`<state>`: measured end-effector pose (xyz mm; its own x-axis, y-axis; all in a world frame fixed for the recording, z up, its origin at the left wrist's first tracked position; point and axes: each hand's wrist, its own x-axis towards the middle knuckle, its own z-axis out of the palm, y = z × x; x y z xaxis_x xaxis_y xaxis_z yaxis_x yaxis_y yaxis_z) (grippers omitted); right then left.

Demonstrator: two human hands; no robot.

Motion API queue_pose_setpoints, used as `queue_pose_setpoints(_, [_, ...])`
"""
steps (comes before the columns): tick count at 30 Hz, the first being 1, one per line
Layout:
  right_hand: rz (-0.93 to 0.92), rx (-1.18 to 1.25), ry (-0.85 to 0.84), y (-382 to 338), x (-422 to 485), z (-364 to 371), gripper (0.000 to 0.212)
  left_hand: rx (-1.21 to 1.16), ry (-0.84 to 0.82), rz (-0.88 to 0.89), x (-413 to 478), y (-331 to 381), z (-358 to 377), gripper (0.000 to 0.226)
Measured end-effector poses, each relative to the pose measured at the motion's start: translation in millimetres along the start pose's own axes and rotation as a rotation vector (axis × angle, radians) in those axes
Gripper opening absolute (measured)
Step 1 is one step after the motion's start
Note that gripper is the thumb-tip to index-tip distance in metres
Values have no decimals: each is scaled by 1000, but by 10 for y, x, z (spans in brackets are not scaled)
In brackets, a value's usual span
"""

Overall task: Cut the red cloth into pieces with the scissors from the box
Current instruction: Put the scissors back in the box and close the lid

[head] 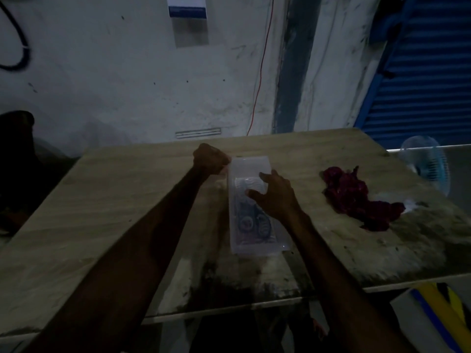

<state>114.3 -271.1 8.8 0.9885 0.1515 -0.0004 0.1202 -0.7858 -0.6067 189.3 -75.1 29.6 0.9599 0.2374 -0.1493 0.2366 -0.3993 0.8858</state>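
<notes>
Two hands meet at the box, which lies lengthwise in the middle of the table, and the split of work looks deliberate. The left hand sits at the far left corner, fingers curled tight into a fist against the rim. It seems to grip there to prise the top up, though the dim light hides the exact hold. The right hand lies across the top with fingers spread and nearly straight, grasping nothing, likely pressing down so the box neither slides nor tips. Through the cloudy plastic the scissors show at the near end, blue handles toward the person, not yet taken out. The cloth lies crumpled on the table well to the right, apart from the box and within the right hand's reach.
</notes>
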Motion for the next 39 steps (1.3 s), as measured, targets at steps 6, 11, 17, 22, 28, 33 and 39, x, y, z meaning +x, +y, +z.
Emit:
queue_pose_setpoints(6, [4, 6, -1, 9, 49, -91, 77, -151, -31, -161, 86, -51, 92, 19])
queue_pose_setpoints(11, [19, -80, -205, -96, 400, -361, 118, -83, -27, -145, 173, -48, 84, 20])
queue_pose_setpoints(17, [69, -137, -430, -14, 827, -444, 160, -127, -59, -51, 202, -147, 64, 23])
queue_pose_setpoints(22, [69, -102, -407, 24, 881, -373, 149, -159, -27, -13, 226, -258, 106, 21])
queue_pose_setpoints(28, [120, 93, -156, 47, 407, -359, 131, -19, 145, -28, -123, -361, 210, 61])
queue_pose_setpoints(33, [147, 89, 47, 389, 11, -217, 53, -315, -15, -104, -977, -402, 93, 37])
queue_pose_setpoints(39, [194, 295, 43, 210, -22, -92, 45, -314, -99, -77, -1324, -513, -161, 31])
